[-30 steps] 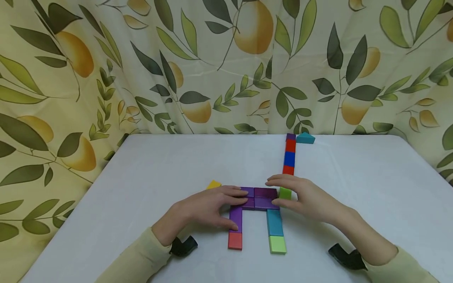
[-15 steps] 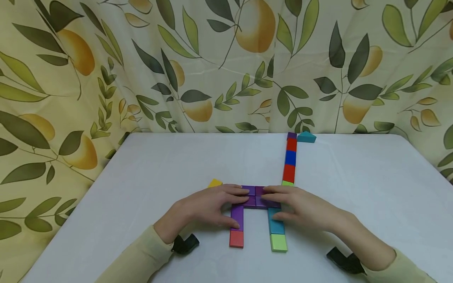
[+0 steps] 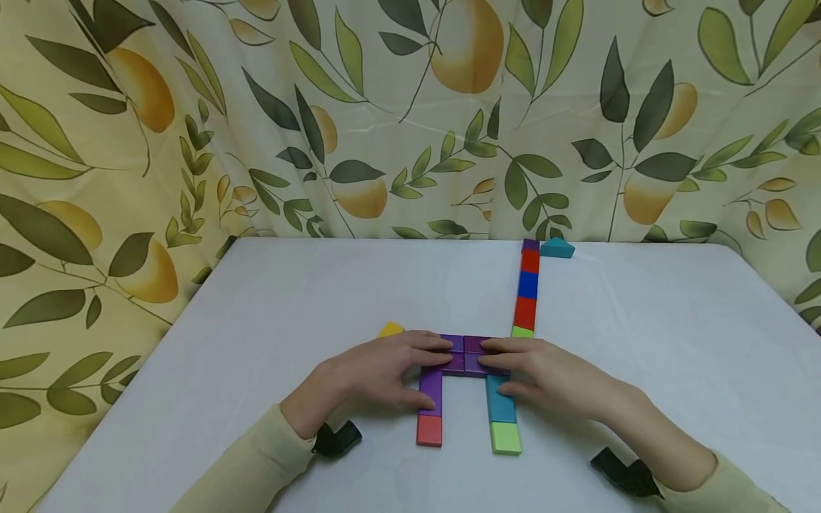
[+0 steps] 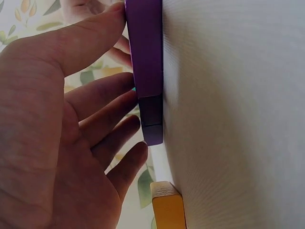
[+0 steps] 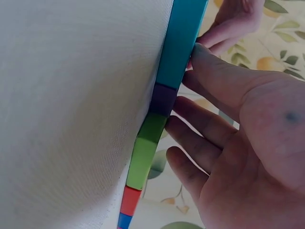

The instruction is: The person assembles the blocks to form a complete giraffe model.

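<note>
In the head view, several purple blocks [image 3: 454,365] lie flat in a rectangle. My left hand [image 3: 378,367] rests on their left end, fingers extended, its thumb on the purple block [image 3: 431,383] of the left leg. A red block [image 3: 429,431] ends that leg. Over the right end lies my right hand [image 3: 551,370], fingers extended, thumb at the teal block [image 3: 502,410] with a light green block [image 3: 506,438] below it. The right wrist view shows fingertips touching the edge of the teal block [image 5: 181,43] and the pieces beside it. Neither hand grips anything.
A column with a green block [image 3: 522,332], red block [image 3: 524,312] and blue block [image 3: 528,285] runs toward the table's back edge. A teal triangular block [image 3: 557,248] lies at its far end. Beyond my left hand sits a yellow block [image 3: 390,329].
My right hand has shifted from beside the green block, leftward and nearer, onto the purple and teal blocks, uncovering a red block in the column. The left hand stays in place.
</note>
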The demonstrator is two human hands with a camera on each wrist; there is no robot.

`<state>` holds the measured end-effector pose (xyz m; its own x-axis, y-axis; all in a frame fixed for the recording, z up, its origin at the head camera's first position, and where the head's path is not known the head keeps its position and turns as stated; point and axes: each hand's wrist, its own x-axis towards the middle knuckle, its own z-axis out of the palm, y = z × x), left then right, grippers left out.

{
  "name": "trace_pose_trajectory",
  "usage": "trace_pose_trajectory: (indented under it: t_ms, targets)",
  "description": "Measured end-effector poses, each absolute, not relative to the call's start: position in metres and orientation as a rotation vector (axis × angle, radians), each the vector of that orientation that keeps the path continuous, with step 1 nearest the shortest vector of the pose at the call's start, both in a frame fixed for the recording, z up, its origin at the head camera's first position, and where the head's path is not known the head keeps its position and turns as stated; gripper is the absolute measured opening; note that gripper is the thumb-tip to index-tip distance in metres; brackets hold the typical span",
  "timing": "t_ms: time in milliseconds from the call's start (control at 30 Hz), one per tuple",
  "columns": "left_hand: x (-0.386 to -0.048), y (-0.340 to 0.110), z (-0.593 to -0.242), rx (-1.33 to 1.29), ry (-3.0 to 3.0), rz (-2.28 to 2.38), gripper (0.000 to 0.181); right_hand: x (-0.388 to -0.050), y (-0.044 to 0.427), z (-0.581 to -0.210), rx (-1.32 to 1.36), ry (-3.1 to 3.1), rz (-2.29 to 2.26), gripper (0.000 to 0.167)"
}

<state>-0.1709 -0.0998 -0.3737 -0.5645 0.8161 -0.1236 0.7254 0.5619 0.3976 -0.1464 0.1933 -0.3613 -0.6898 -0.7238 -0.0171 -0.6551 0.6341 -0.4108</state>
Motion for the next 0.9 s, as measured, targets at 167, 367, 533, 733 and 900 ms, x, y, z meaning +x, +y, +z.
trace_pose_trajectory:
  t_ms: [167,367,533,733,900]
  targets:
    - [-0.172,-0.101,-0.374,1.301,2.508,0.48,0.067,-0.147,0.194,-0.361,-1.16,2.669,-0.553,0.045]
    - [-0.177,-0.105,-0.371,1.311,2.615,0.588,0.058,-0.146,0.195,-0.361,-1.155,2.691,-0.528,0.046]
    - [-0.181,-0.119,-0.371,1.202,2.712,0.679,0.056,-0.146,0.194,-0.362,-1.162,2.693,-0.537,0.045]
    - [-0.185,-0.135,-0.375,1.086,2.733,0.721,0.056,-0.145,0.194,-0.361,-1.164,2.701,-0.536,0.045]
    - [-0.188,-0.142,-0.378,1.016,2.788,0.681,0.057,-0.145,0.194,-0.362,-1.157,2.704,-0.529,0.045]
